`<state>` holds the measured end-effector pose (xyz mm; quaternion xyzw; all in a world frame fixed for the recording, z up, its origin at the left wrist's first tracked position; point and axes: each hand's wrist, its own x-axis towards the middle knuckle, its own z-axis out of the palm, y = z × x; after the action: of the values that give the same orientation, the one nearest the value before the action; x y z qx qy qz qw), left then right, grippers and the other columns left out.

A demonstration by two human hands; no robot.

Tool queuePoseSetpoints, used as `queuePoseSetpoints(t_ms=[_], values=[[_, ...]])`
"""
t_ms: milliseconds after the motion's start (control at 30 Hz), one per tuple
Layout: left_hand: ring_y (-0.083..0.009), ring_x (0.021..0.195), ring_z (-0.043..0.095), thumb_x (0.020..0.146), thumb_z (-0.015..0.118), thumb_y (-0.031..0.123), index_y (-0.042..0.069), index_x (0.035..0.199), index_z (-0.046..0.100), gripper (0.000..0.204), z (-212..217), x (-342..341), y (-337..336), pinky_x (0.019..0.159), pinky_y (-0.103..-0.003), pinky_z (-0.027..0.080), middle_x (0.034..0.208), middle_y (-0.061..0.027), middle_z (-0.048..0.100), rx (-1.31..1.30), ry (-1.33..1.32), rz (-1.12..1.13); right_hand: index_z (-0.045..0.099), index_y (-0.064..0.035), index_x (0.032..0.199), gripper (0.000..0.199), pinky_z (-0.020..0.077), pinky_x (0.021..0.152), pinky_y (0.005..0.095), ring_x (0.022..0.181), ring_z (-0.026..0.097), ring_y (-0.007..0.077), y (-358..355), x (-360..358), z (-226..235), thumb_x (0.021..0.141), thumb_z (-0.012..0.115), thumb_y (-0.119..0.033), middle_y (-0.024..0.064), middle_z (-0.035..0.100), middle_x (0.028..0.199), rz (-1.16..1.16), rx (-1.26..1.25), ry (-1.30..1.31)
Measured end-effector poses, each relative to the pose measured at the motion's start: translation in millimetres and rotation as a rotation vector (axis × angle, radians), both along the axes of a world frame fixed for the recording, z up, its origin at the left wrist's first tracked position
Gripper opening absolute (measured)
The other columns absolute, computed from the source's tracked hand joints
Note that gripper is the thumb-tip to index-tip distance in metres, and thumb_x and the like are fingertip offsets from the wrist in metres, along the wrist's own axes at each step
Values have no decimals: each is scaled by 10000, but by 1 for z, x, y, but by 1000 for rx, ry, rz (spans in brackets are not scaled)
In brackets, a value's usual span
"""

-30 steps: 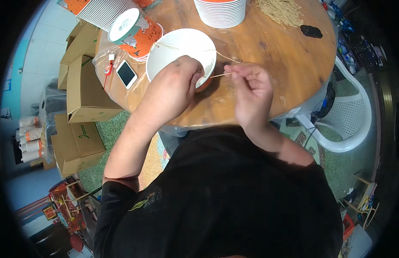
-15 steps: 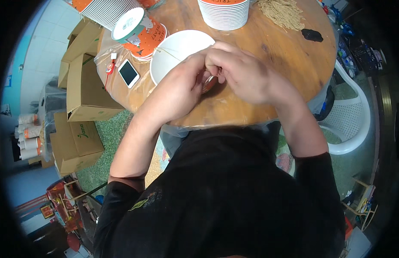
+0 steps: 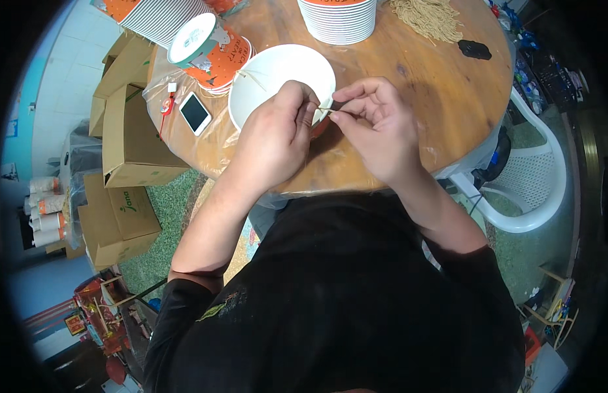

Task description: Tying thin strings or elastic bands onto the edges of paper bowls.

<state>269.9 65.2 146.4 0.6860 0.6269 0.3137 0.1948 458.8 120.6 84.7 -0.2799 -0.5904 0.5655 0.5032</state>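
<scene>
A white-lined paper bucket (image 3: 284, 64) lies tipped toward me near the table's front edge, its mouth facing up. My left hand (image 3: 272, 134) is closed at its right rim, pinching a short thin tan cord (image 3: 324, 109). My right hand (image 3: 382, 131) has the other end of that cord between thumb and fingertip, its remaining fingers loosely curled. Another bit of cord (image 3: 253, 79) shows inside the bucket by its left rim. Most of the bucket's outer wall is hidden by my hands.
Orange printed buckets (image 3: 220, 56) lie behind on the left; a stack of buckets (image 3: 338, 23) stands at the back. Tan cords (image 3: 427, 19) lie in a bundle beside a black item (image 3: 474, 50). A phone (image 3: 195, 114) is at left, a white chair (image 3: 528, 177) at right, cardboard boxes (image 3: 137, 134) farther left.
My hands were pressed together over the bucket's right rim. Now the right hand has drawn apart and turned, showing the cord stretched between the fingers of both hands.
</scene>
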Motion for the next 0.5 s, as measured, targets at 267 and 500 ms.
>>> queuePoseSetpoints(t_ms=[267, 500], values=[[-449, 953, 739, 1042, 716, 84, 13, 1088, 649, 108, -4, 1, 1, 823, -530, 587, 981, -208, 732, 222, 142, -72, 705, 22, 1077, 151, 655, 825, 291, 905, 814, 137, 5, -4, 17, 972, 813, 43, 96, 822, 973, 8, -41, -230], [-408, 942, 746, 1029, 751, 83, 11, 1147, 655, 168, -9, 1, 0, 808, -499, 591, 983, -190, 722, 214, 121, -100, 636, 21, 1114, 210, 660, 821, 298, 933, 817, 136, 3, -7, 11, 985, 800, 49, 109, 814, 965, -20, 54, -161]])
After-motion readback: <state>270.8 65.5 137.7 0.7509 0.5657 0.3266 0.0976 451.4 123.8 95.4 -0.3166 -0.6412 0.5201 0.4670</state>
